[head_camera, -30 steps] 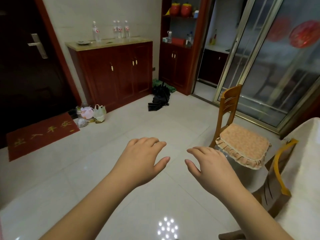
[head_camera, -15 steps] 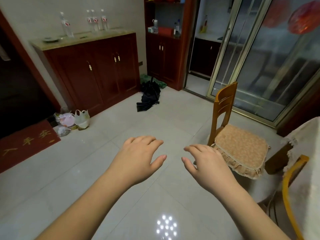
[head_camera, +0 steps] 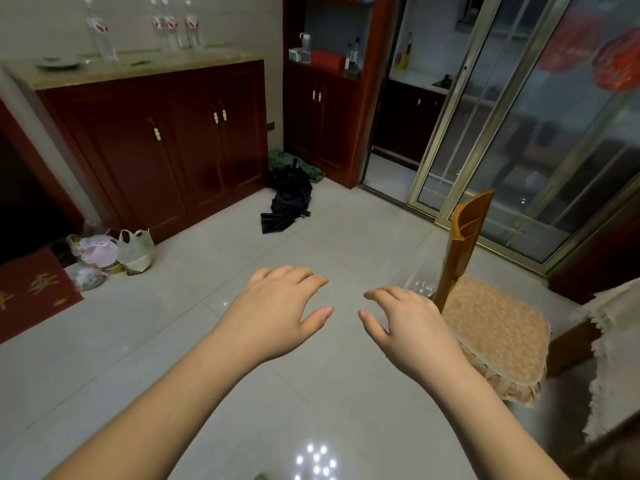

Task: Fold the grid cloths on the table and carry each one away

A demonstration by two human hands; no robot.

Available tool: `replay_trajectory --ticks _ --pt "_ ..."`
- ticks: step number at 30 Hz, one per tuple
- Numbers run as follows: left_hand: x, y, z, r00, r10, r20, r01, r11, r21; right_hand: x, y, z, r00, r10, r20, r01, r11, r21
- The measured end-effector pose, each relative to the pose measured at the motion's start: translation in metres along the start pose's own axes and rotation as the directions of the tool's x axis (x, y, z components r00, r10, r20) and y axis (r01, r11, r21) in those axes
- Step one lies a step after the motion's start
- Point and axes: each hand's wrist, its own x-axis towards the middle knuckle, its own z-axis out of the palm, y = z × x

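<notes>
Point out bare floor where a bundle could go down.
Open tile lies between the black umbrella, the plastic bags and the chair, beneath both empty hands: left hand, right hand. The strip along the red cabinet is cluttered.

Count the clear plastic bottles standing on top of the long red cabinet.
4, all on the long red cabinet: one bottle apart toward its left, then three close together to the right. Their tops are partly cropped.

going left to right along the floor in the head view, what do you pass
red doormat → plastic bags → black umbrella → wooden chair with its cushion → lace-edged tablecloth
</notes>
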Motion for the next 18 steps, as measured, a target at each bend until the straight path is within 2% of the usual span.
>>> replay_trajectory --ticks 8,18 --pt "0.068 -0.082 -0.013 0.999 0.036 -0.012 -0.036 0.999 -0.005 0.084 -0.021 0.008 0.998 0.067 0.002 -0.067 0.998 0.019" --pt "0.185 -0.114 0.016 0.996 0.082 0.028 -0.080 0.994 -0.074 0.189 0.021 0.021 0.990 0.132 0.049 -0.132 0.991 -0.006"
